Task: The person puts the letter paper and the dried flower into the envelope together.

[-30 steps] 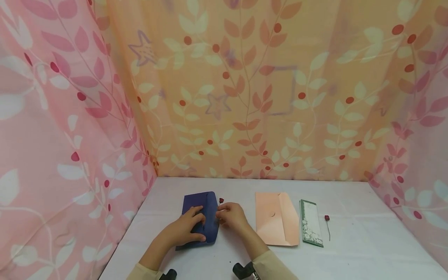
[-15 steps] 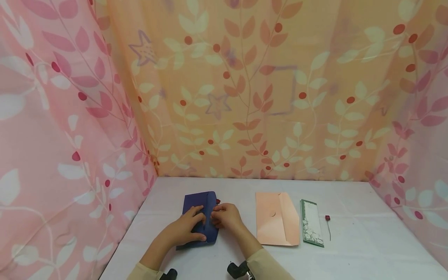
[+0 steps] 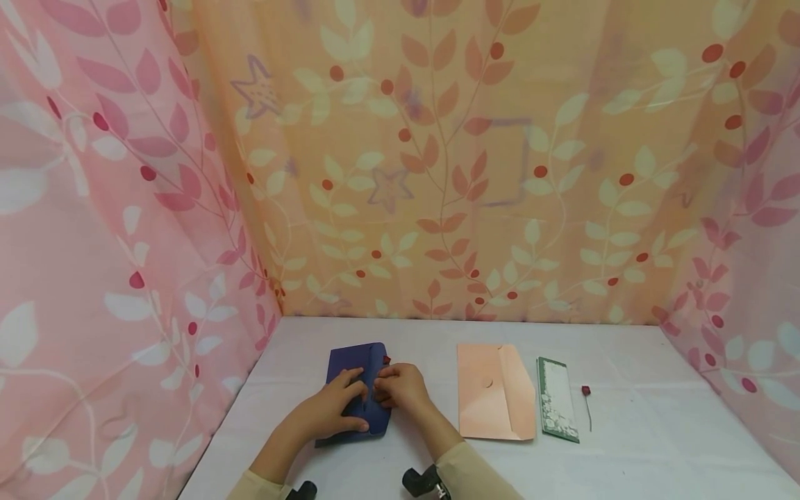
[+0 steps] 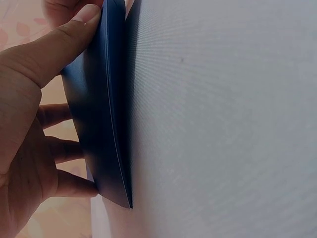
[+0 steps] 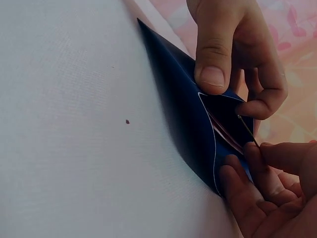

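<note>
A dark blue envelope (image 3: 342, 355) lies on the white cloth, its flap toward the right. My left hand (image 3: 331, 410) rests spread across it, thumb near the lower edge; fingertips touch the paper in the left wrist view. In the right wrist view, the left thumb and index finger sit at the envelope's gaping mouth, where a pale paper edge (image 5: 226, 135) shows inside. With thumb and fingers, my right hand (image 3: 403, 385) pinches a small dried rose by its thin stem (image 5: 251, 133), the stem's end at the mouth. The red bloom (image 3: 387, 360) shows beyond the right fingers, above the flap.
To the right lie a peach envelope (image 3: 478, 396), a green-bordered card (image 3: 555, 389) with a floral print and a second dried rose (image 3: 586, 392). Patterned curtains (image 3: 437, 173) surround the table on the back and sides. Dark camera mounts (image 3: 420, 482) sit at the wrists.
My right hand has moved left with the rose, from beside the flap to over it at the envelope's mouth. The left hand and the envelope have stayed put.
</note>
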Demonstrator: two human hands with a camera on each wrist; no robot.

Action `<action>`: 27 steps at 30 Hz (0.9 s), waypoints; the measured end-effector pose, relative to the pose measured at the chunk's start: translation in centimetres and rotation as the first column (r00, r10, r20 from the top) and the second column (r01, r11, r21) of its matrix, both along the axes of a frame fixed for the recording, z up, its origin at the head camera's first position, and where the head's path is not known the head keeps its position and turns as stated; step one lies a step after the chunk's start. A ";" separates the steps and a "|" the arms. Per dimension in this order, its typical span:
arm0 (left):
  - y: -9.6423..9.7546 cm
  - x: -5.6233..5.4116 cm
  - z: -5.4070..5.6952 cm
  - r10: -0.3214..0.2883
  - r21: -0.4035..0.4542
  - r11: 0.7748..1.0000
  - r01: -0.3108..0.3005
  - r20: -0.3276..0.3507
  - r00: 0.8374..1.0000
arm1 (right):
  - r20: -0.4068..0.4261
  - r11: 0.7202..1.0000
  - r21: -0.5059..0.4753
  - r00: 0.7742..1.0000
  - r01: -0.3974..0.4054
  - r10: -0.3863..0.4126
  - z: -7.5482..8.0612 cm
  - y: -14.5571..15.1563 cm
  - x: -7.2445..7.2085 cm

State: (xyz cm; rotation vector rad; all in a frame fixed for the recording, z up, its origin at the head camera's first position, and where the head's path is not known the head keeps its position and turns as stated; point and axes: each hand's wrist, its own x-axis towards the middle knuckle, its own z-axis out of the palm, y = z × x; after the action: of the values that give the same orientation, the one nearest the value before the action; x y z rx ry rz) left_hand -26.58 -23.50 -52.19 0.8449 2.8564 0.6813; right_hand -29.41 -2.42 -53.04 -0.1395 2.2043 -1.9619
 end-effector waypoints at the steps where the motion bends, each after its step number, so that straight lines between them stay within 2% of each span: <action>1: 0.0 0.0 0.0 0.000 0.002 1.000 0.000 0.000 1.000 | 0.005 1.000 -0.003 1.000 0.002 -0.002 0.0 -0.1 -0.1; 13: -0.2 -0.1 0.1 0.001 0.021 1.000 -0.001 -0.026 1.000 | -0.046 1.000 -0.021 0.999 0.022 -0.023 -0.5 -0.8 -0.7; 19: -0.3 -0.2 0.0 0.000 0.015 1.000 0.000 -0.040 0.999 | -0.087 0.995 0.092 0.995 0.045 -0.037 -0.1 -1.3 -0.5; 23: -0.3 -0.2 -0.1 -0.006 0.012 1.000 0.007 -0.048 0.999 | -0.108 0.980 0.193 0.994 0.053 -0.032 0.0 -1.6 -0.4; 27: -0.4 -0.2 -0.1 -0.015 0.022 1.000 0.016 -0.051 0.999 | -0.118 0.965 0.255 0.993 0.054 -0.025 0.1 -1.9 -0.4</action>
State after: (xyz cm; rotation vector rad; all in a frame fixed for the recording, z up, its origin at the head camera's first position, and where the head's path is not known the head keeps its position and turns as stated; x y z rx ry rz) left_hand -26.74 -23.88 -52.28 0.8989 2.8888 0.7014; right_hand -29.80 -4.29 -52.98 -0.1751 2.5302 -1.7037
